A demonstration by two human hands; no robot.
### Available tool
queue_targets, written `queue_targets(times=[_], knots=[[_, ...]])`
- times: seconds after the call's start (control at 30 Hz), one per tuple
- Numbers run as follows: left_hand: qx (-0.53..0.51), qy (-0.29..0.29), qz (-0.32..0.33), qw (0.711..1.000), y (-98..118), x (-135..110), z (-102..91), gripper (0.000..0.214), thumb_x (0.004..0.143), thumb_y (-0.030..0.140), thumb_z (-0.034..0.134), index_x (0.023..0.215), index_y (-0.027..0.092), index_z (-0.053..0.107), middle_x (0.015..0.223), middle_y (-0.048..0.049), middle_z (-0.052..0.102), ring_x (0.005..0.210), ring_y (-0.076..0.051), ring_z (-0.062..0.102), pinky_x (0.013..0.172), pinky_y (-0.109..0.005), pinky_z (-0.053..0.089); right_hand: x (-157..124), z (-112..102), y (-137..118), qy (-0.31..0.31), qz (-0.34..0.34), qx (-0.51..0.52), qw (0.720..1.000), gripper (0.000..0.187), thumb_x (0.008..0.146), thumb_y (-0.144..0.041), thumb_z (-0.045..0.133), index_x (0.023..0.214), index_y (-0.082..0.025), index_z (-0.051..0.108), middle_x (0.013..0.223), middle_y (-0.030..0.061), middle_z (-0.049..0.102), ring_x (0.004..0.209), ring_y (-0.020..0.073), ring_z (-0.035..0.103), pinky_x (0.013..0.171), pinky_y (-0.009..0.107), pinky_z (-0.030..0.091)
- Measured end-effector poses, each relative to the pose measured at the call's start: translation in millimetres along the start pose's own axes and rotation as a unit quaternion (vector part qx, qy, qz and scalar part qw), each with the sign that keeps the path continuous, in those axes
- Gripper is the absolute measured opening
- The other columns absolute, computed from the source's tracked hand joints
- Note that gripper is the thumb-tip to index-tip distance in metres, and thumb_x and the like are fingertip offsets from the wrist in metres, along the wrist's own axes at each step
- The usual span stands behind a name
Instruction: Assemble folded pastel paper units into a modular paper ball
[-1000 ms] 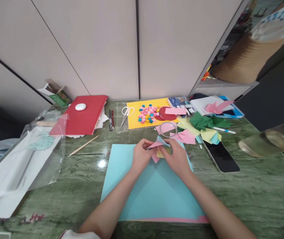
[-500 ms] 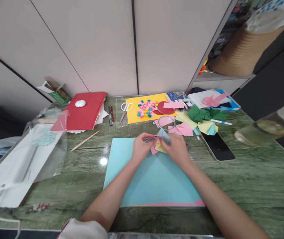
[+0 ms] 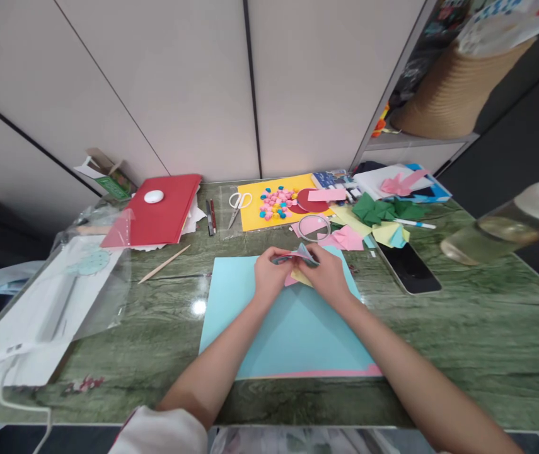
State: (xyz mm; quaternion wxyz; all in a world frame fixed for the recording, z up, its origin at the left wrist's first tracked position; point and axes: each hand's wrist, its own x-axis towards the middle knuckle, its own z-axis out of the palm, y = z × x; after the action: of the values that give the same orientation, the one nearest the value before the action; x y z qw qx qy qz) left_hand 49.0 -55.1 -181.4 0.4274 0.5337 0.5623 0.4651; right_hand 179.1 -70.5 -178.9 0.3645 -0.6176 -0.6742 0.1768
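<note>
Between my two hands is a small folded paper piece (image 3: 301,252) in blue, pink and yellow. My left hand (image 3: 270,272) pinches its left side, and my right hand (image 3: 324,270) grips its right side with thumb and fingers. Pink and yellow flaps hang below the fingertips; part of the folds is hidden by the fingers. Both hands are just above the far part of a light blue paper sheet (image 3: 292,340), which lies flat on the table with a pink edge showing under it.
Beyond my hands lie a tape roll (image 3: 314,227), pink paper (image 3: 347,238), green folded paper (image 3: 376,209), a phone (image 3: 411,268) and scissors (image 3: 237,208). Coloured paper balls (image 3: 278,203) rest on a yellow sheet. A wooden stick (image 3: 164,263) lies left; a bottle (image 3: 481,239) is at right.
The folded paper has been tilted and spread between my fingers, its blue tip now lower and its layers fanned to both sides. My hands have drawn slightly closer together.
</note>
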Motion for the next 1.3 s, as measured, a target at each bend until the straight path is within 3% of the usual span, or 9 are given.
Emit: queue_targets(times=[0.2,0.6,0.87,0.97,1.3], knots=[[0.063,0.020,0.013,0.998,1,1,-0.7,0.005,0.063,0.021,0.060,0.066,0.018,0.064,0.065,0.0012,0.063,0.065,-0.015,0.056,0.063,-0.024,0.040,-1,3,-3,0.003,0.010,0.000,1.000,0.015,0.079,-0.027,0.049,0.086,-0.020,0.060,0.081,0.0021,0.067,0.074,0.0174,0.061,0.066,0.025,0.041],[0.105,-0.042,0.052,0.992,-7,10,-9.7,0.013,0.069,0.027,0.059,0.072,0.017,0.067,0.067,0.0005,0.063,0.065,-0.014,0.054,0.060,-0.023,0.035,-1,7,4,-0.013,0.026,-0.075,0.997,0.024,0.082,-0.033,0.047,0.090,-0.018,0.065,0.069,0.0047,0.067,0.063,0.0201,0.059,0.058,0.026,0.032],[0.058,-0.046,0.026,0.997,-10,9,-7.5,0.018,0.071,0.029,0.058,0.075,0.015,0.069,0.066,-0.0003,0.062,0.065,-0.014,0.051,0.060,-0.023,0.035,-1,5,-4,-0.019,0.023,-0.069,0.997,0.019,0.082,-0.029,0.047,0.084,-0.018,0.062,0.072,0.0035,0.064,0.065,0.0163,0.056,0.057,0.024,0.031],[0.034,-0.047,0.007,0.998,-10,12,-11.0,0.020,0.069,0.031,0.060,0.073,0.014,0.069,0.063,0.0000,0.060,0.064,-0.014,0.049,0.059,-0.022,0.035,0,0,-5,-0.029,0.034,-0.048,0.998,0.020,0.081,-0.032,0.048,0.082,-0.019,0.063,0.064,-0.0002,0.059,0.059,0.0136,0.051,0.054,0.022,0.030],[-0.094,-0.108,-0.060,0.988,-8,14,-13.2,0.016,0.062,0.020,0.060,0.074,0.013,0.068,0.065,-0.0012,0.063,0.063,-0.015,0.053,0.060,-0.024,0.040,0,-2,-6,-0.058,0.057,-0.016,0.997,0.019,0.077,-0.033,0.053,0.071,-0.018,0.062,0.056,-0.0014,0.055,0.053,0.0119,0.046,0.050,0.022,0.026]])
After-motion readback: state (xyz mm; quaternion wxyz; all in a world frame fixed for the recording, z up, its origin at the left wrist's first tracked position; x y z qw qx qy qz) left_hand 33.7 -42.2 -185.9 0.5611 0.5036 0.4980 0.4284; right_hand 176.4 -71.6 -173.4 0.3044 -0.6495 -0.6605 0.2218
